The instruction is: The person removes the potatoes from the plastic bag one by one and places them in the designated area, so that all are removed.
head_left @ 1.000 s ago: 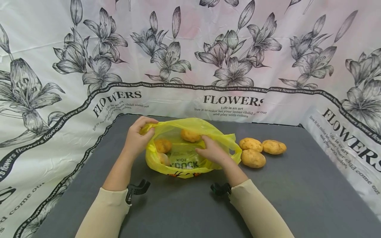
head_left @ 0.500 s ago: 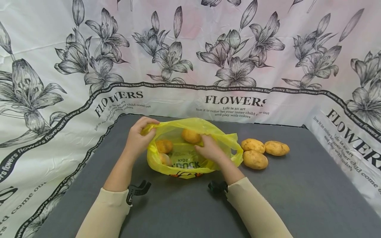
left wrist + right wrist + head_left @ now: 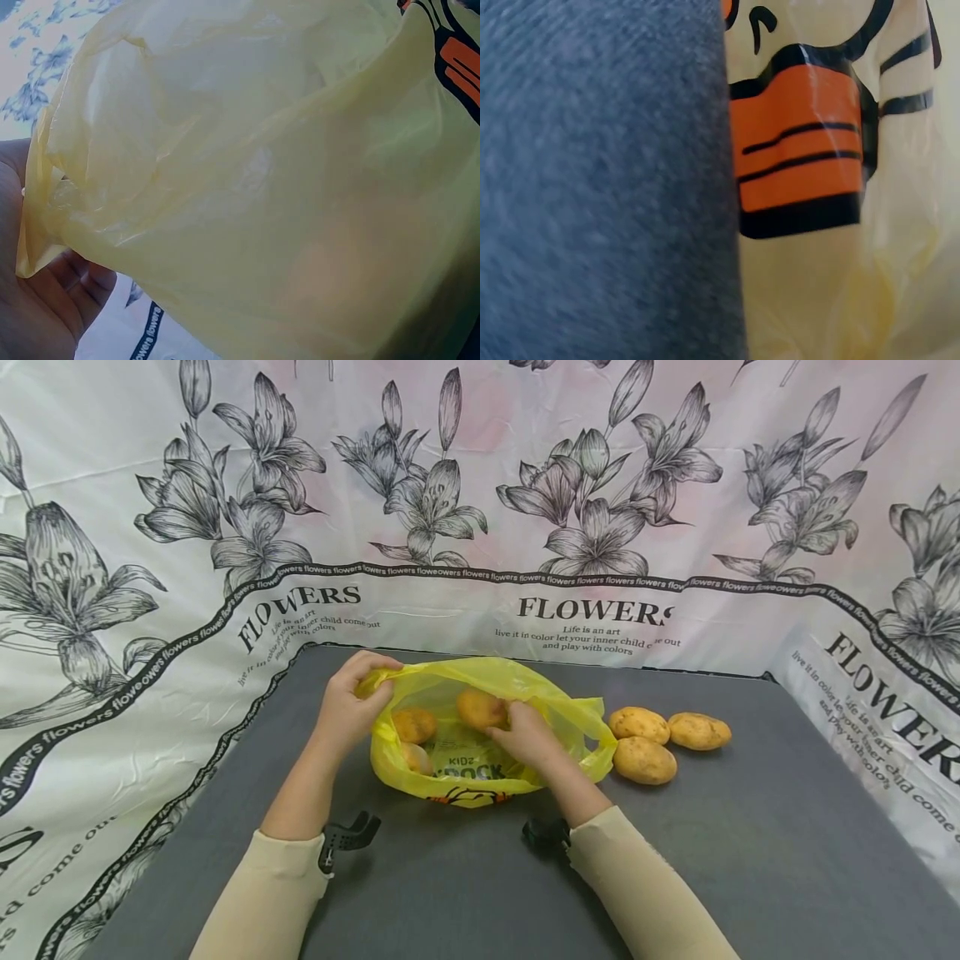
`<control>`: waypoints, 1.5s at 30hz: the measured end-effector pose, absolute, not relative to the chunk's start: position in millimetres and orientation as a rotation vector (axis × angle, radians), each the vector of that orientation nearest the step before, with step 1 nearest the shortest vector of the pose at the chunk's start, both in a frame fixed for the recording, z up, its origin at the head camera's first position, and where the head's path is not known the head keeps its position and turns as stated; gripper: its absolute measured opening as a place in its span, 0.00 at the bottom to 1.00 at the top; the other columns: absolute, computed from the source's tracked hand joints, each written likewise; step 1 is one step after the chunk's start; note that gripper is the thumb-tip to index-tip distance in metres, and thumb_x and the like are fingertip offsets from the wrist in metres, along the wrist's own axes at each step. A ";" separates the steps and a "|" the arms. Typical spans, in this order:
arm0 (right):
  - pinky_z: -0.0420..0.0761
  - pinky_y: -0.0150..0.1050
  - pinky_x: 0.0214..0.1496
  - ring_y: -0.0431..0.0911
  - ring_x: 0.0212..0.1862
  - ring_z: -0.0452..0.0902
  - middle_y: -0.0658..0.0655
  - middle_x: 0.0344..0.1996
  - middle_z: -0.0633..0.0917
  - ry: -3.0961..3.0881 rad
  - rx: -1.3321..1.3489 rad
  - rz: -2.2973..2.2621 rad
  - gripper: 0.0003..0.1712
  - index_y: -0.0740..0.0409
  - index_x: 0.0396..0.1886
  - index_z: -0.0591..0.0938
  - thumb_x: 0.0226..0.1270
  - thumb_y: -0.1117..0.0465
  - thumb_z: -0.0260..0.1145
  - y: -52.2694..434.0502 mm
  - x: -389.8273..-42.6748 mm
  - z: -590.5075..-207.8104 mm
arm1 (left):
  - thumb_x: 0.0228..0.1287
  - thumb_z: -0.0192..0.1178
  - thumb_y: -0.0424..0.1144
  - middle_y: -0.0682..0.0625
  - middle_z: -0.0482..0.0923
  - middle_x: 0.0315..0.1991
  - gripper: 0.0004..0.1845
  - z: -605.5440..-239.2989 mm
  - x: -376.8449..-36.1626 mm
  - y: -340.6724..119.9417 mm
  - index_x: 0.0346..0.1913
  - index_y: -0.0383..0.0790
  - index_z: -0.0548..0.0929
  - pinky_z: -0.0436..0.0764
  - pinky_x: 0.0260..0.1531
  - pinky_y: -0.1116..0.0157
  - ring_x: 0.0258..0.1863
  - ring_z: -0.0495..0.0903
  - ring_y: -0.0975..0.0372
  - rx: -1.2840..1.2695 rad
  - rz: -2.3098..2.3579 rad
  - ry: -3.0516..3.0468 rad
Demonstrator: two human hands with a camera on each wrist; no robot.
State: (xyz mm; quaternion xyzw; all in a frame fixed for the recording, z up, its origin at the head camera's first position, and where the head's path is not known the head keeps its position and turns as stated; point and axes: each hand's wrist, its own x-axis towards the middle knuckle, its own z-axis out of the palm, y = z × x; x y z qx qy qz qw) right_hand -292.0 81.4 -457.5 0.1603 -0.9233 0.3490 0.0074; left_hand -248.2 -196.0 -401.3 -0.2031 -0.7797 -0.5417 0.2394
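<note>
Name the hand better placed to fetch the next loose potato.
Right. The right hand lies nearest the three loose potatoes, while the left hand grips the yellow bag rim, holding it open.

Floral "FLOWERS" backdrop cloth behind and beside grey table

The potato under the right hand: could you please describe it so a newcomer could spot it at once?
On the grey table lies an open yellow bag. The potato sits at its far side, touched by the right hand; alone among the bagged potatoes it meets a hand.
</note>
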 end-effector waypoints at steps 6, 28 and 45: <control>0.77 0.50 0.61 0.56 0.59 0.78 0.65 0.58 0.83 -2.882 0.443 1.082 0.27 0.68 0.63 0.79 0.68 0.62 0.72 80.3 -292.8 -460.1 | 0.68 0.60 0.25 0.46 0.79 0.50 0.12 -400.2 -247.3 -193.7 0.50 0.37 0.87 0.74 0.45 0.67 0.50 0.73 0.59 -0.535 -1.491 -2.149; 0.80 0.49 0.59 0.57 0.59 0.80 0.64 0.61 0.81 -2.932 0.673 1.194 0.32 0.67 0.67 0.76 0.63 0.67 0.72 90.4 -286.1 -446.4 | 0.67 0.58 0.21 0.37 0.78 0.49 0.11 -374.6 -221.0 -183.6 0.49 0.27 0.85 0.74 0.43 0.71 0.48 0.73 0.58 -0.540 -1.512 -2.151; 0.83 0.45 0.52 0.55 0.55 0.82 0.59 0.58 0.83 -2.942 0.885 1.206 0.29 0.60 0.64 0.81 0.67 0.54 0.74 102.0 -261.4 -409.9 | 0.67 0.58 0.20 0.37 0.78 0.50 0.12 -373.5 -220.3 -184.1 0.49 0.26 0.84 0.75 0.40 0.70 0.46 0.73 0.58 -0.530 -1.529 -2.152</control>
